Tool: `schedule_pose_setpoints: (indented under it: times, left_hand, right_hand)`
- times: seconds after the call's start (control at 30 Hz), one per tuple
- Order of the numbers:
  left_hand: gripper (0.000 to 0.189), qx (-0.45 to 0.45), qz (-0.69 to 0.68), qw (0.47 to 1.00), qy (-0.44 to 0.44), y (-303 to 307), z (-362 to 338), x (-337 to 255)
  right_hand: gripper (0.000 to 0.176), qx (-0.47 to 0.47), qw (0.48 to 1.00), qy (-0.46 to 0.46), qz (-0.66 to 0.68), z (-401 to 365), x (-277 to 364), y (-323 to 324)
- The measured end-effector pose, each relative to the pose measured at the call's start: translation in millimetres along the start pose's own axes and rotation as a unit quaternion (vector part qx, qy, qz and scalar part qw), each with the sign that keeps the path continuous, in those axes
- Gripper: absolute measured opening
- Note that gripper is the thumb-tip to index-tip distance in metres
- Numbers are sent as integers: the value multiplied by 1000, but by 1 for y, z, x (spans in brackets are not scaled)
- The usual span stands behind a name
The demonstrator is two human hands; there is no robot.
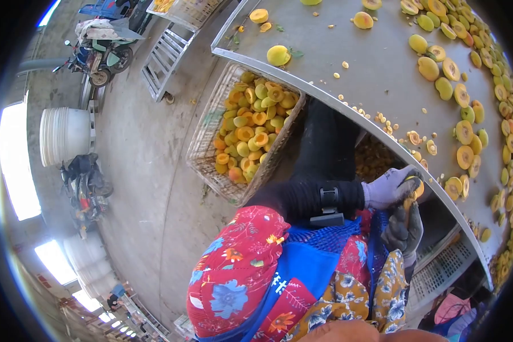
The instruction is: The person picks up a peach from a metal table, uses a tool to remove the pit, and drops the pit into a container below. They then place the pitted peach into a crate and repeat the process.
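My left hand (390,187), in a pale lavender glove with dark, soiled fingertips, is closed on an apricot (419,188) by the table's edge. Only an orange-yellow part of that fruit shows beyond the fingers. Just below, my right hand (403,229) wears a dirty grey glove. Its fingers are bent and pressed up against the left fingertips; what lies between them is mostly hidden. Halved apricots (464,131) with orange flesh lie on the metal table (370,62) beside both hands, along with small loose pits (382,118).
A plastic crate (198,149) heaped with apricot halves stands on the floor at my left. The table's raised rim (325,96) curves past my hands. Under it is a grey perforated crate (444,272). Farther off are a metal stand (166,60) and parked motorbikes (105,62).
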State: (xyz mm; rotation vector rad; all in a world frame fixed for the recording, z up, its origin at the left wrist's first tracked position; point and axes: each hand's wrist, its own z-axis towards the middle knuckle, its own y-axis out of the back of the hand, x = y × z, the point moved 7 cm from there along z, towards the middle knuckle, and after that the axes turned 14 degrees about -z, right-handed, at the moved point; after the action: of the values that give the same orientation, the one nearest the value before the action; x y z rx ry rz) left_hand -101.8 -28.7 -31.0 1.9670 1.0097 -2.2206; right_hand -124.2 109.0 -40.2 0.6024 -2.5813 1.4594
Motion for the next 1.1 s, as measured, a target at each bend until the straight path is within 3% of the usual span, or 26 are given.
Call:
schedule_pose_setpoints:
  times: [0.03, 0.13, 0.17, 0.2, 0.23, 0.27, 0.3, 0.33, 0.37, 0.4, 0.47, 0.53, 0.57, 0.63, 0.73, 0.8, 0.9, 0.93, 1.0, 1.1]
  left_hand:
    - [34, -47, -8, 999, 5, 4, 0, 2]
    - [32, -76, 20, 996, -35, 9, -10, -13]
    - [33, -167, 25, 985, -40, 24, -15, -8]
    - [31, -227, -11, 974, 10, 45, -23, -10]
    - [30, -260, 67, 963, -22, 67, -31, -30]
    - [29, -288, 178, 941, 8, 88, -44, -58]
    - [30, -299, 285, 911, -15, 106, -57, -83]
    - [32, -316, 388, 865, -35, 123, -69, -107]
    - [39, -304, 512, 804, 9, 140, -81, -121]
    - [48, -336, 607, 708, 130, 155, -91, -133]
    - [54, -270, 860, 431, 40, 140, -77, -142]
    - [54, -186, 721, 667, -19, 101, -16, -137]
    - [46, -155, 662, 734, -6, 67, 16, -127]
    - [33, -7, 604, 792, -91, -7, 78, -97]
    - [37, 194, 577, 791, -61, -95, 141, -24]
    - [43, 280, 601, 749, -19, -117, 161, 36]
    - [46, 321, 463, 826, 31, -112, 169, 61]
    - [46, 279, 396, 875, 21, -106, 166, 52]
    - [46, 180, 236, 951, 87, -82, 156, 33]
    - [44, 126, -49, 958, 251, -71, 117, -16]
  right_hand:
    - [47, -14, 1000, -4, 15, 4, -3, -1]
    - [49, -49, 995, 27, -85, 9, -7, -6]
    - [44, 66, 996, 44, -39, 10, -4, -16]
    - [45, 87, 995, 32, -21, 13, -4, -15]
    - [45, 102, 994, 29, -3, 12, -4, -13]
    - [45, 112, 993, 34, 13, 8, 2, -11]
    - [44, 78, 995, 0, 57, 5, -1, -8]
    - [42, 52, 987, -40, 147, 3, -5, -5]
    - [41, -6, 994, -44, 95, -1, -8, 7]
    - [42, 5, 994, -58, 92, -1, -8, 9]
    - [41, -34, 993, -65, 88, -4, -9, 19]
    - [40, -45, 995, -53, 73, -3, -5, 25]
    - [39, -49, 995, -50, 67, -4, -4, 26]
    - [37, -82, 996, -20, -1, -13, 6, 21]
    - [35, -140, 987, 34, -76, -31, 18, 23]
    - [32, -189, 974, 67, -104, -42, 25, 26]
    - [27, -273, 943, 103, -161, -60, 39, 27]
    - [26, -302, 925, 110, -203, -69, 45, 28]
    - [21, -345, 863, 165, -331, -80, 63, 27]
    - [13, -375, 675, 283, -569, -87, 96, -1]
